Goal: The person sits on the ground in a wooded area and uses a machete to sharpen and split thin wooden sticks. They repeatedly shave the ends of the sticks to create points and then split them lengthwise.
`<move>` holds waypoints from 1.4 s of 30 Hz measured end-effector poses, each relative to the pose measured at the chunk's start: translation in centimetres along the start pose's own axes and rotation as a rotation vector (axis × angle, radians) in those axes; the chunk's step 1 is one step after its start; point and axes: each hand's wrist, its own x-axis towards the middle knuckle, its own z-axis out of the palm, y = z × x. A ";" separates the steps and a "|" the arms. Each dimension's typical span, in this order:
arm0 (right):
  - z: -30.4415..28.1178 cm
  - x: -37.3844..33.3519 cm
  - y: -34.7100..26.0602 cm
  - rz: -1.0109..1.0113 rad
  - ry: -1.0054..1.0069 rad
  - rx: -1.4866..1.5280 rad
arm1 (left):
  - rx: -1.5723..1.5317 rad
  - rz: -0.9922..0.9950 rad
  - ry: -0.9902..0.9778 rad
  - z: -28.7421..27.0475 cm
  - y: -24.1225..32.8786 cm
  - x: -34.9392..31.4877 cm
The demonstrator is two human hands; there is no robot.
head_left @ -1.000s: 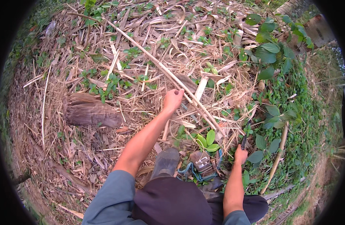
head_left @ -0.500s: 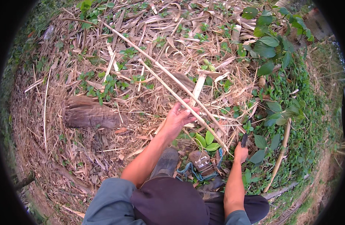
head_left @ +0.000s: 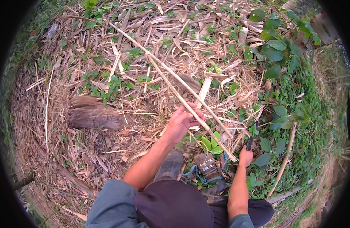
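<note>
My left hand [head_left: 179, 124] is closed around a thin pale stick, probably split bamboo [head_left: 216, 140], with the thumb and fingers pinching it near its middle. The stick slants from the upper left down toward my right hand. My right hand [head_left: 245, 156] grips a dark-handled knife [head_left: 250, 143] just right of the stick's lower end; its blade is hard to make out among the leaves. A longer pale stick [head_left: 175, 73] lies beyond the held one and crosses it near the upper end. Behind my left fingers is a short, flat pale piece of wood [head_left: 204, 90].
A brown log chunk [head_left: 94, 113] lies at the left. Near my feet are a boot [head_left: 170, 162], a brown block-like thing [head_left: 208, 166] and a blue cord [head_left: 199, 176]. Dry leaves and strips cover the ground; leafy plants [head_left: 275, 51] grow at the right.
The held stick has turned a little, its lower end now showing thicker beside my right hand. Both hands stay in nearly the same places, and the whole view has shifted slightly.
</note>
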 end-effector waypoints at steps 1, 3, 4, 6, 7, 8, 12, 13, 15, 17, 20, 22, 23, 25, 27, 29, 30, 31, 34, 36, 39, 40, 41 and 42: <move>0.0 -0.3 -0.4 -0.003 -0.007 0.004 | -0.017 -0.003 0.011 -0.2 -0.1 -0.1; -0.6 -0.4 -0.5 -0.004 -0.045 -0.025 | -0.030 -0.013 0.026 -0.1 -0.3 -0.1; -0.4 -0.3 -0.3 -0.011 -0.031 -0.026 | -0.025 -0.022 0.037 -0.2 -0.4 -0.1; -0.2 -0.1 -0.1 -0.012 -0.016 -0.036 | 0.001 -0.052 0.097 -0.3 -0.8 -0.2; 0.0 -0.2 0.0 -0.034 0.016 -0.031 | -0.001 -0.058 0.106 -0.4 -0.9 -0.4; 0.1 -0.2 0.0 -0.039 0.001 -0.031 | 0.026 -0.059 0.123 -0.6 -1.2 -0.6; -0.1 -0.2 0.0 -0.059 -0.013 -0.020 | 0.066 -0.093 0.162 -0.8 -1.7 -1.2; -0.1 -0.2 0.0 -0.067 -0.013 -0.013 | 0.083 -0.099 0.173 -0.7 -1.7 -1.4; 0.6 0.6 0.8 -0.097 0.019 0.005 | 0.093 -0.133 0.223 -0.7 -2.0 -1.8; 0.9 1.7 1.8 -0.172 0.018 0.000 | 0.097 -0.149 0.246 -1.3 -2.6 -2.0; 0.7 2.8 2.6 -0.151 -0.022 0.008 | 0.102 -0.157 0.279 -1.6 -2.5 -2.6; -0.8 3.0 2.1 -0.122 -0.114 -0.070 | 0.102 -0.154 0.296 -2.0 -2.5 -2.9; -0.9 2.5 1.3 -0.138 0.115 -0.102 | 0.101 -0.137 0.305 -2.3 -2.5 -3.0; -1.9 -0.3 -1.6 -0.153 0.583 -0.158 | 0.097 -0.115 0.312 -2.4 -2.5 -2.9; -3.9 -1.1 -3.9 -0.564 0.436 0.189 | 0.119 -0.112 0.311 -2.5 -2.4 -2.8; -6.9 -3.5 -7.2 -0.802 0.050 0.448 | 0.128 -0.112 0.303 -2.6 -2.5 -2.6; -8.8 -7.1 -9.4 -0.829 -0.255 0.528 | 0.112 -0.097 0.297 -2.3 -2.5 -2.5; -10.3 -10.1 -10.9 -0.842 -0.561 0.601 | 0.095 -0.083 0.290 -1.6 -2.4 -2.5; -11.1 -14.7 -12.0 -1.141 -0.720 0.234 | 0.022 -0.022 0.248 -1.1 -2.2 -2.2; -10.8 -15.8 -11.7 -1.072 -0.604 0.183 | -0.009 -0.022 0.142 -1.8 -2.0 -2.3; -10.9 -15.7 -11.7 -1.065 -0.413 0.175 | 0.607 0.108 0.570 -3.1 -1.4 -2.1; -11.3 -15.5 -11.6 -1.046 -0.346 0.158 | 0.935 0.261 0.698 -2.6 0.2 -2.4; -11.8 -15.0 -11.4 -1.108 -0.294 0.118 | 1.265 0.426 0.814 -2.0 2.7 -2.9; -12.3 -14.4 -11.4 -1.176 -0.244 0.075 | 1.489 0.620 0.786 -2.2 4.9 -3.3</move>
